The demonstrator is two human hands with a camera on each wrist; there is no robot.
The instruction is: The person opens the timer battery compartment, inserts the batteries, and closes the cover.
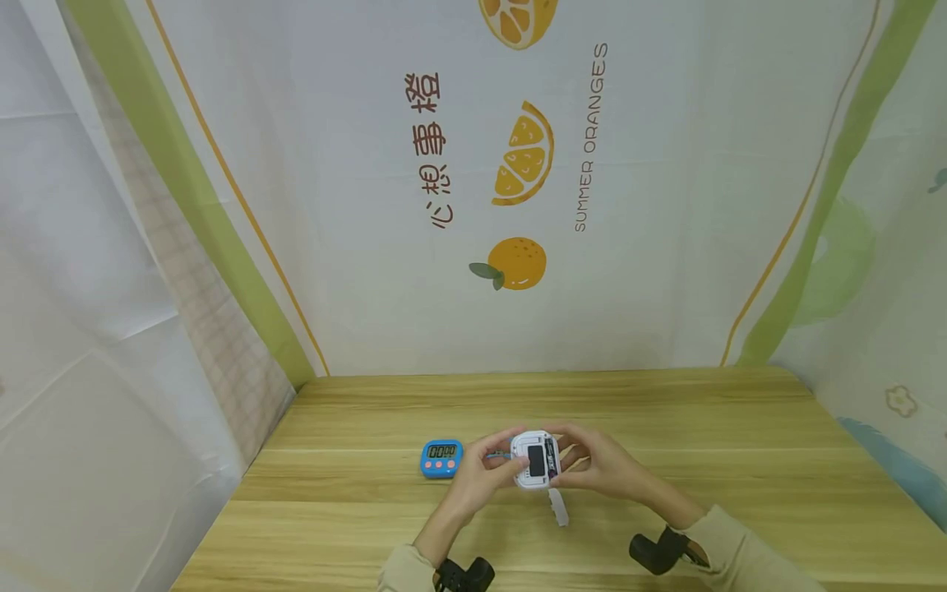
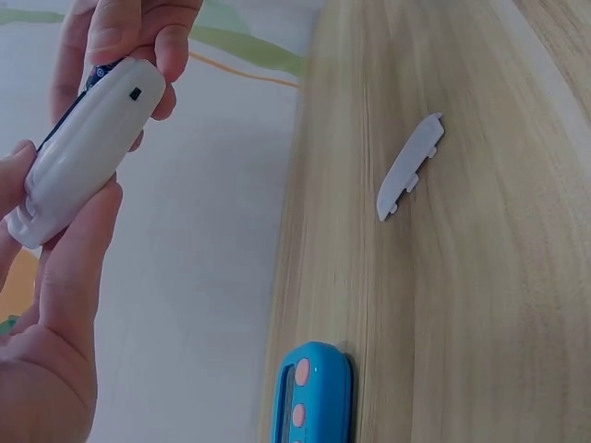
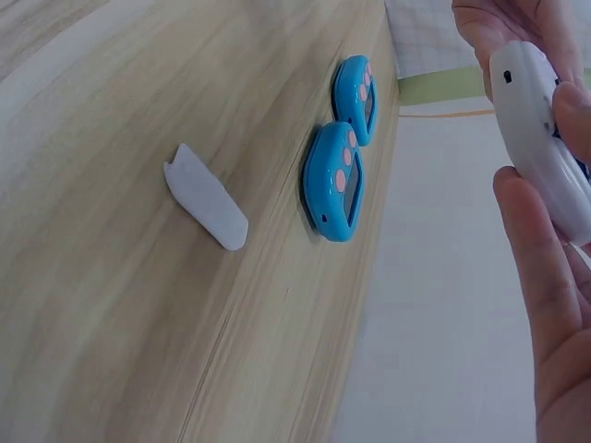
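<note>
A white digital timer (image 1: 524, 475) is held up over the table, its back with a dark rectangle turned toward the head camera. My left hand (image 1: 477, 481) grips its left side, thumb across the back. At the opposite side, the fingers and thumb of my right hand (image 1: 608, 467) pinch the timer beside its uncovered battery slot. A dark battery (image 1: 551, 457) shows in that slot. Below the hands, a loose white battery cover (image 2: 409, 166) with small tabs lies on the wood.
A blue timer (image 1: 441, 459) with pink buttons and a 00:00 display lies left of the hands. In the right wrist view a second blue timer (image 3: 332, 182) sits close to it; the hands mostly hide it from the head camera. A printed curtain (image 1: 355, 271) hangs behind the wooden table (image 1: 333, 510).
</note>
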